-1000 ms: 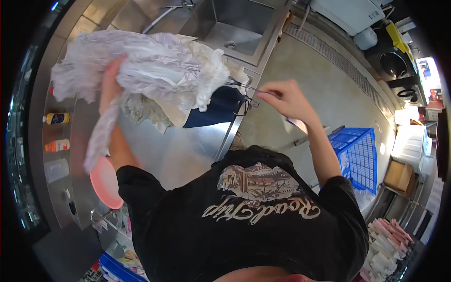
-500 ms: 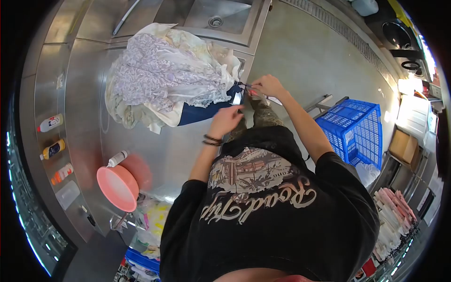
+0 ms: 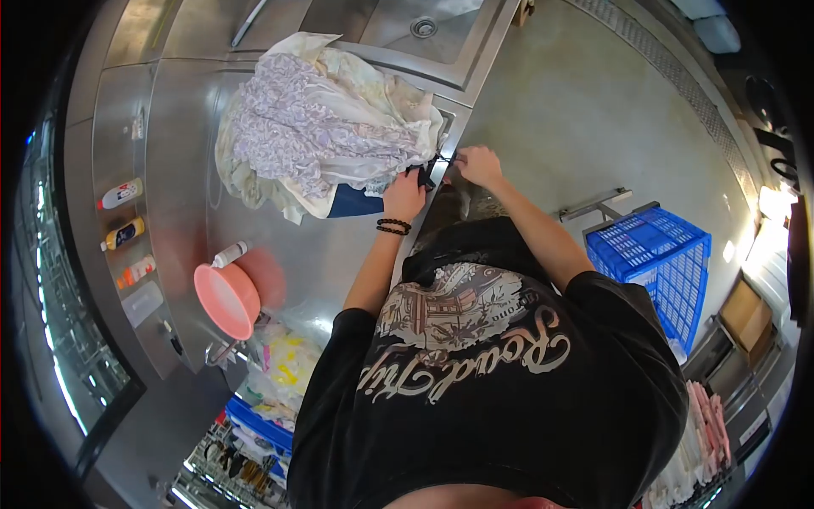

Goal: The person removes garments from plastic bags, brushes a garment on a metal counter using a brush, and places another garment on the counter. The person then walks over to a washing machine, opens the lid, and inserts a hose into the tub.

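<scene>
A lilac patterned garment with white lace [image 3: 297, 119] lies on top of cream and navy clothes [image 3: 354, 202] on the steel counter [image 3: 297, 263]. My left hand [image 3: 404, 196], with dark beads at the wrist, is closed on dark fabric at the near right end of the pile. Just past the counter's edge, my right hand [image 3: 480, 165] pinches thin dark straps or hanger ends that run to the pile. The exact shape of what the fingers hold is too small to tell.
A steel sink [image 3: 424, 30] lies beyond the pile. On the left are a pink basin [image 3: 227, 302], a white bottle [image 3: 230, 254] and several bottles on a ledge [image 3: 161, 322]. A blue crate [image 3: 649, 246] stands on the floor at right.
The lilac garment, earlier raised by my left hand, now lies flat on the pile. My left hand has come down to the dark fabric and closed there; my right hand stays at the straps.
</scene>
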Demonstrator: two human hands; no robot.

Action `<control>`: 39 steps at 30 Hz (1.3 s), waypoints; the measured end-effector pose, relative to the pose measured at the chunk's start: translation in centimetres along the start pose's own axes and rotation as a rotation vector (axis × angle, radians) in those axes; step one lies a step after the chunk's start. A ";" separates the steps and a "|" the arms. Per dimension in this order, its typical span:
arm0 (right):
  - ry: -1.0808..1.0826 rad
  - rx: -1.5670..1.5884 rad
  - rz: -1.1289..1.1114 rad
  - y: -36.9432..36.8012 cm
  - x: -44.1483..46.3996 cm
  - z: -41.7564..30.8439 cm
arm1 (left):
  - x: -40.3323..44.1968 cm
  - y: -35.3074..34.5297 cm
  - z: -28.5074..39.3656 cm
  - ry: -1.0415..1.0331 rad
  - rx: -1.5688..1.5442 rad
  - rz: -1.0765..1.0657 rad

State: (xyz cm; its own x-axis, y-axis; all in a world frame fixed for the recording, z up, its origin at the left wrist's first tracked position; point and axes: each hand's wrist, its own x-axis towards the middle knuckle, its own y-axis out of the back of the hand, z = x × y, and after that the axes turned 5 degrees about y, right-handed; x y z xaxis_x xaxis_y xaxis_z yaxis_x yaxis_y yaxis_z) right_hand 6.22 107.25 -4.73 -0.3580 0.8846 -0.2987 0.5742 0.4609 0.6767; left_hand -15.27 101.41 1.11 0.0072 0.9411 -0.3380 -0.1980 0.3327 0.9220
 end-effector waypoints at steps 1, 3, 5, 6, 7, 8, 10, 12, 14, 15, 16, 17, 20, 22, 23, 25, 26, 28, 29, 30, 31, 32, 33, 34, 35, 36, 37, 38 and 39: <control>-0.007 -0.031 -0.032 -0.1 0.6 0.1 | 0.1 0.1 0.1 -0.006 -0.008 -0.013; 0.007 -0.050 -0.024 -0.5 1.0 0.1 | 0.1 -0.2 0.4 -0.034 -0.013 -0.025; 0.012 -0.105 0.002 -1.1 0.8 0.2 | -0.1 -0.9 1.1 -0.112 -0.043 -0.053; 0.014 -0.134 0.016 -1.3 0.8 0.2 | -0.2 -1.2 1.4 -0.153 -0.059 -0.068; 0.024 -0.129 0.012 -1.6 0.8 0.4 | -0.1 -1.2 1.8 -0.142 -0.055 -0.065; 0.071 -0.126 0.044 -1.7 0.8 0.9 | -0.2 -1.1 2.1 -0.120 -0.058 -0.070; 0.162 -0.117 0.108 -2.0 0.8 1.6 | -0.3 -0.8 2.6 -0.076 -0.064 -0.081; 0.215 -0.107 0.133 -2.0 0.7 1.2 | -0.4 -0.7 2.9 -0.043 -0.066 -0.087; 0.265 -0.081 0.246 -0.9 0.0 0.4 | -0.8 -0.8 3.2 -0.025 -0.092 -0.078; 0.291 -0.069 0.304 -0.1 -0.1 -0.1 | -0.9 -0.8 3.4 -0.016 -0.106 -0.071; 0.317 -0.057 0.363 0.2 0.0 -0.5 | -0.9 -0.9 3.5 -0.008 -0.120 -0.063; 0.322 -0.054 0.354 0.0 0.0 -0.7 | -1.0 -0.9 3.5 0.003 -0.122 -0.064; 0.308 0.043 0.356 -1.0 0.3 -1.9 | -0.9 -0.9 3.3 -0.014 -0.150 -0.048; 0.314 0.074 0.348 -1.3 0.7 -2.8 | -1.3 -1.2 3.4 -0.008 -0.164 -0.035; 0.274 -0.014 0.239 -1.3 1.3 -3.3 | -1.3 -1.4 3.4 -0.007 -0.166 -0.037; 0.187 -0.192 0.026 -1.2 2.8 -4.3 | -1.2 -1.7 3.2 -0.011 -0.170 -0.040; 0.140 -0.282 -0.081 -1.0 3.1 -4.6 | -1.3 -1.9 3.2 -0.013 -0.173 -0.045; 0.156 -0.272 -0.113 -0.3 3.0 -4.2 | -1.8 -1.9 3.6 -0.004 -0.141 -0.035; 0.168 -0.261 -0.140 0.2 3.1 -3.7 | -1.9 -1.8 4.0 -0.001 -0.106 -0.024; 0.180 -0.250 -0.169 0.7 3.2 -3.3 | -2.2 -1.6 4.2 0.005 -0.071 -0.015; 0.194 -0.239 -0.200 1.1 3.1 -2.9 | -2.5 -1.5 4.5 0.013 -0.036 -0.006; 0.200 -0.245 -0.209 1.1 2.9 -2.5 | -2.9 -1.2 4.6 0.023 -0.043 -0.005; 0.214 -0.223 -0.186 1.1 2.7 -2.2 | -3.3 -0.9 4.8 0.042 0.006 0.006; 0.229 -0.202 -0.163 1.1 2.6 -1.7 | -3.5 -0.7 4.9 0.063 0.055 0.018; 0.245 -0.181 -0.141 1.1 2.3 -1.2 | -3.8 -0.5 5.0 0.085 0.104 0.029; 0.262 -0.160 -0.120 1.1 2.3 -0.8 | -3.9 -0.3 5.0 0.108 0.153 0.040; 0.276 -0.168 -0.133 1.2 2.4 -0.4 | -3.9 -0.3 4.8 0.127 0.144 0.043; 0.290 -0.161 -0.131 1.1 2.3 -0.2 | -4.1 -0.1 4.2 0.140 0.121 0.021; 0.308 -0.156 -0.131 1.0 2.3 0.0 | -4.4 0.0 3.5 0.156 0.097 0.001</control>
State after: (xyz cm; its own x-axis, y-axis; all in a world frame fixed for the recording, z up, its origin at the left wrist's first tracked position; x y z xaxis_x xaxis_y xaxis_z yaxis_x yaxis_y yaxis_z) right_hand 5.95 109.79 -4.74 -0.6395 0.7450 -0.1896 0.3979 0.5318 0.7476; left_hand -11.88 97.48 3.29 -0.1462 0.9232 -0.3555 -0.1021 0.3433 0.9336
